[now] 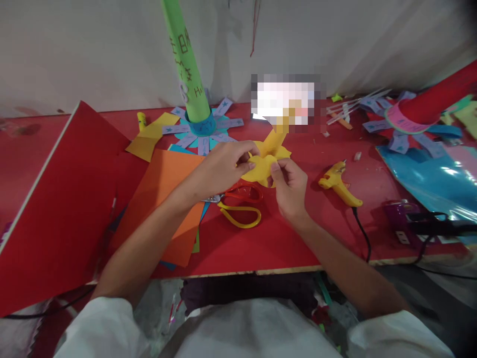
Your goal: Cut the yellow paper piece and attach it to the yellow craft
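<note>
Both my hands meet over the red table (283, 238) on a yellow paper cut-out (263, 166) with scalloped edges. My left hand (223, 166) pinches its left side with fingers curled. My right hand (288, 186) pinches its lower right edge between thumb and forefinger. A yellow strip (278, 136) rises from the cut-out toward a blurred patch behind it. Just below the paper lie scissors (240, 204) with orange and yellow handles.
An orange sheet (164, 199) and a big red sheet (63, 209) lie left. A green tube (186, 64) stands on a blue paper base with purple strips. A yellow glue gun (339, 184) lies to the right, its cord running off the edge. A red tube (436, 102) and blue foil (428, 179) sit far right.
</note>
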Motion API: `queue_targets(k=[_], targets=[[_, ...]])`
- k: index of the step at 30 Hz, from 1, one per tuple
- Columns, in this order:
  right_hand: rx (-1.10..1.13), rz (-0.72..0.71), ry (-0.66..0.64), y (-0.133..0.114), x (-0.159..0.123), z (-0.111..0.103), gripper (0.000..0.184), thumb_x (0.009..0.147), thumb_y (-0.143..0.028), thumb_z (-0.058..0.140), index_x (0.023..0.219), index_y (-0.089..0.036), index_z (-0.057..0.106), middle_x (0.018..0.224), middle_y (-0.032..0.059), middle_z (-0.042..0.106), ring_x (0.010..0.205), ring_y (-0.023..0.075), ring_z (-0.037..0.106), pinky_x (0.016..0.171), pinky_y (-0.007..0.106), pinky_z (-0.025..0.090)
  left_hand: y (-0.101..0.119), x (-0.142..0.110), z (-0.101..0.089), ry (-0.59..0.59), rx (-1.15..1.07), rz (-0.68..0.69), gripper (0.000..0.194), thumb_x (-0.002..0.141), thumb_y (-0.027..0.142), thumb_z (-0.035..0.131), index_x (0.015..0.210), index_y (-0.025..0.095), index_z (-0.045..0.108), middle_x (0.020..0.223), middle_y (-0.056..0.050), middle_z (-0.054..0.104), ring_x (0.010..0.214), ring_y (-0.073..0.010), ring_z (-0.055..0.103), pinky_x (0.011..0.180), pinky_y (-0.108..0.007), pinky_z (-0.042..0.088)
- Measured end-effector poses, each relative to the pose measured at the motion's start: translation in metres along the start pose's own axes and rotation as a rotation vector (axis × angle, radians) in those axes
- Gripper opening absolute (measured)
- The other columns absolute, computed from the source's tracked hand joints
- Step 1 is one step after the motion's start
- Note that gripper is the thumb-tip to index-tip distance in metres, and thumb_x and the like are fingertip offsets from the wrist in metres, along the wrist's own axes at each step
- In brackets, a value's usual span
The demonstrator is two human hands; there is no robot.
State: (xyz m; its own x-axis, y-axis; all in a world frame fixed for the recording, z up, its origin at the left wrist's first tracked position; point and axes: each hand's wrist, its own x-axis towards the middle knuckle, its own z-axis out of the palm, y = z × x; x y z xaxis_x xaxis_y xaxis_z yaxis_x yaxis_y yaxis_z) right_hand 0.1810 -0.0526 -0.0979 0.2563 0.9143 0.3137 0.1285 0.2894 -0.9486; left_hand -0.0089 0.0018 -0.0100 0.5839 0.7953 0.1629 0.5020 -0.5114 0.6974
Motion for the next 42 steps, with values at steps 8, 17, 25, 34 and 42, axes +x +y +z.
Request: queue_targets(k=[8, 17, 25, 34, 42], targets=[[-0.014, 0.000, -0.014, -0.002, -0.001, 0.002, 0.047, 0.099, -0.067, 0.068, 0.081, -0.024, 0.060, 0.069, -0.0044, 0.055, 0.060, 0.0113, 0.051, 0.058, 0.028, 0.041, 0.008, 0.002, 0.008, -0.049, 0.025, -0.003, 0.030, 0.095, 0.019, 0.064, 0.124, 0.021, 0.069, 0.128, -0.005, 0.076, 0.108, -0.0207, 0.070, 0.094, -0.033, 0.049], [-0.050, -0.010, -0.032, -0.003, -0.002, 0.002, 0.048, 0.100, -0.067, 0.066, 0.080, -0.024, 0.058, 0.066, -0.0052, 0.052, 0.058, 0.0108, 0.049, 0.057, 0.027, 0.041, 0.008, 0.001, 0.005, -0.044, -0.047, -0.020, 0.027, 0.093, 0.017, 0.064, 0.119, 0.022, 0.069, 0.085, 0.002, 0.063, 0.070, -0.0124, 0.050, 0.069, -0.027, 0.040], [0.007, 0.004, -0.037, -0.001, -0.003, 0.003, 0.047, 0.099, -0.063, 0.070, 0.078, -0.023, 0.057, 0.067, -0.0053, 0.051, 0.059, 0.0108, 0.048, 0.058, 0.028, 0.040, 0.006, 0.000, 0.009, 0.015, 0.084, -0.014, 0.029, 0.102, 0.013, 0.051, 0.123, 0.023, 0.068, 0.086, 0.001, 0.069, 0.075, -0.0145, 0.061, 0.072, -0.029, 0.043], [0.064, 0.028, -0.029, 0.002, -0.002, 0.004, 0.047, 0.097, -0.065, 0.072, 0.077, -0.024, 0.059, 0.069, -0.0052, 0.051, 0.059, 0.0109, 0.047, 0.057, 0.029, 0.038, 0.020, -0.002, 0.016, 0.036, 0.051, 0.099, 0.033, 0.099, 0.018, 0.063, 0.132, 0.024, 0.065, 0.138, -0.007, 0.073, 0.123, -0.0224, 0.068, 0.105, -0.036, 0.054], [0.073, 0.018, -0.104, -0.002, -0.004, 0.004, 0.044, 0.097, -0.060, 0.072, 0.077, -0.024, 0.059, 0.066, -0.0057, 0.053, 0.060, 0.0113, 0.048, 0.059, 0.029, 0.039, 0.016, 0.000, 0.011, -0.026, -0.103, 0.048, 0.031, 0.097, 0.022, 0.067, 0.128, 0.022, 0.069, 0.119, -0.004, 0.077, 0.101, -0.0175, 0.069, 0.090, -0.030, 0.054]])
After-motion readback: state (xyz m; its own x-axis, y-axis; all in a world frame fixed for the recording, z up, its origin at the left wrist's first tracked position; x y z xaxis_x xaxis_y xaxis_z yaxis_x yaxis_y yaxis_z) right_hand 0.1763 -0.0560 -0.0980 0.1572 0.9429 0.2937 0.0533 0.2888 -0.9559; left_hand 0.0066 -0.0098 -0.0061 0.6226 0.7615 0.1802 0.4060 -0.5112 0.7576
